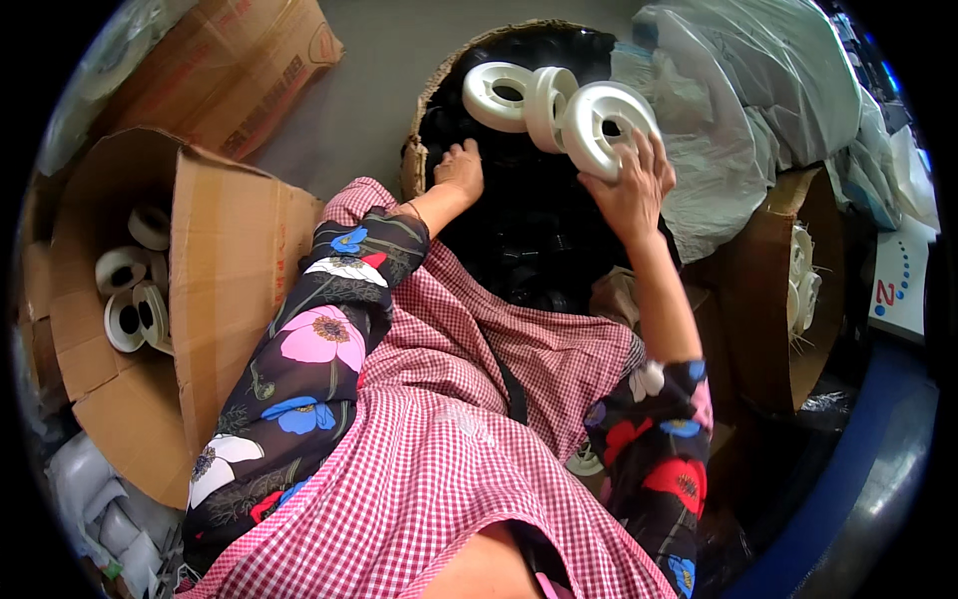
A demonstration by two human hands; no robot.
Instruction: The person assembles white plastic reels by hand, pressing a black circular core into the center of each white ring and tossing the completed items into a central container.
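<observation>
My right hand (636, 185) grips a white plastic ring (587, 128) by its near right edge, fingers over the rim. Two more white rings, one lying at a slant (487, 98) and one on edge (545, 108), stand in a row to its left. My left hand (461, 172) reaches over the left edge of a cardboard box (417, 165), fingers partly spread, with nothing visible in them. Black glossy parts (529, 225) fill this box beneath the rings; their exact shape is hard to make out.
At left, an open carton (239, 240) contains several white rings (123, 270); another carton (249, 75) lies behind it. Translucent plastic bags (748, 90) cover the far right. A carton (783, 290) with white parts stands at right beside a blue curved surface (858, 479).
</observation>
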